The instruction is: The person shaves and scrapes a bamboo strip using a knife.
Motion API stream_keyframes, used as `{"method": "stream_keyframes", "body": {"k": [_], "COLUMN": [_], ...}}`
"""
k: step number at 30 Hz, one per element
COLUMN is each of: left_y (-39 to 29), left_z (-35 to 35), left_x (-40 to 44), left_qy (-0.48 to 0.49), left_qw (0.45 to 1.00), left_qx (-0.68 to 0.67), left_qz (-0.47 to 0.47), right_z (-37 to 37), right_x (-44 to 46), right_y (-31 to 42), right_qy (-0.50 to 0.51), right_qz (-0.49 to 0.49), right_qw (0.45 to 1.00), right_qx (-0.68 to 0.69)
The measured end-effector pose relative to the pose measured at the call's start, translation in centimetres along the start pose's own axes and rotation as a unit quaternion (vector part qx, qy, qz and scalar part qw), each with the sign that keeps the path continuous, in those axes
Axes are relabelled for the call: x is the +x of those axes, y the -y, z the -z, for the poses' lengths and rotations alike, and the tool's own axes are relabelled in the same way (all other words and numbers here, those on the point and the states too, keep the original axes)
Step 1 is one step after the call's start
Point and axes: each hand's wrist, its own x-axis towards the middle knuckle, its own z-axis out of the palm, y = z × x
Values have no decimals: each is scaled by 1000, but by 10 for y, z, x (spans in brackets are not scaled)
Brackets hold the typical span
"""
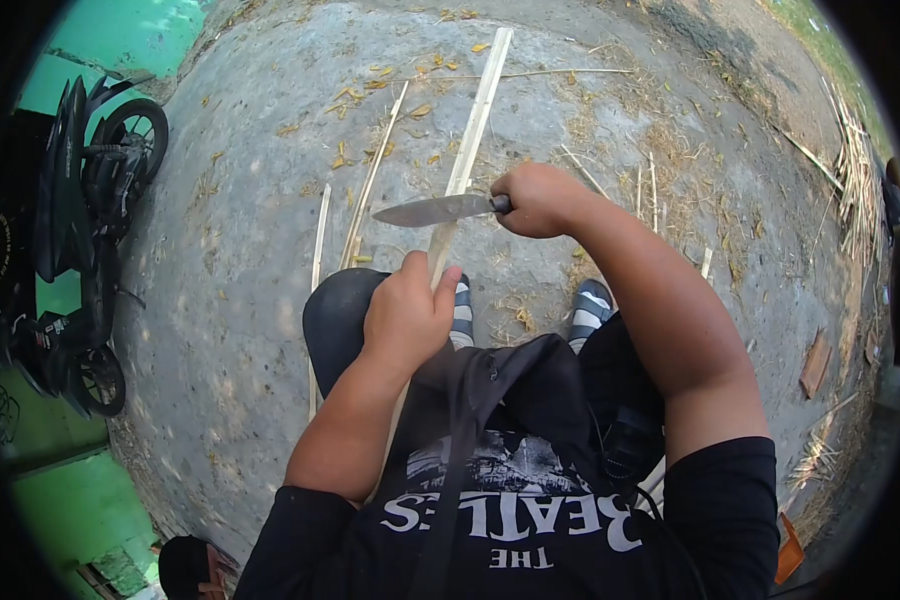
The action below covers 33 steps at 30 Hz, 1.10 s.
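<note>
A long pale bamboo strip (482, 105) runs from the ground ahead back toward my body, passing by my left knee. My left hand (407, 312) is closed around its near part, thumb along the right side. In my right hand (540, 200) is the dark handle of a knife (435, 210). The blade points left and lies across the strip, just beyond my left hand. Whether the edge cuts into the strip or only rests on it, I cannot tell.
Thin bamboo strips (374, 175) lie on the concrete ground (230, 220) among dry leaves. A motorcycle (95, 220) stands at the left. A pile of thin sticks (858, 190) is at the far right, near a brick-like piece (816, 362). At lower left is part of another person (185, 568).
</note>
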Motion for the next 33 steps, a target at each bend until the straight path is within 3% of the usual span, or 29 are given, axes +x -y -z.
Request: {"method": "stream_keyframes", "body": {"k": [4,9,16,21,25,30,33], "left_y": [-3,1,-1,-5,-5,-5,0], "left_z": [2,-2,-1,0,1,2,0], "left_x": [0,1,1,1,-1,1,0], "left_qy": [14,10,12,13,15,16,3], "left_qw": [1000,1000,1000,999,1000,999,1000], "left_qx": [5,22,19,16,13,10,-4], "left_qz": [11,12,8,27,22,38,7], "right_z": [15,-8,6,1,15,-2,-1], "right_x": [-1,-10,-2,-9,-1,-7,-9], "right_y": [-15,18,-9,10,-13,6,8], "right_qy": [-20,34,18,37,21,44,33], "right_qz": [-75,38,-15,13,-57,10,-13], "right_qw": [996,999,1000,999,998,999,999], "right_qx": [38,6,2,3,9,-3,-5]}}
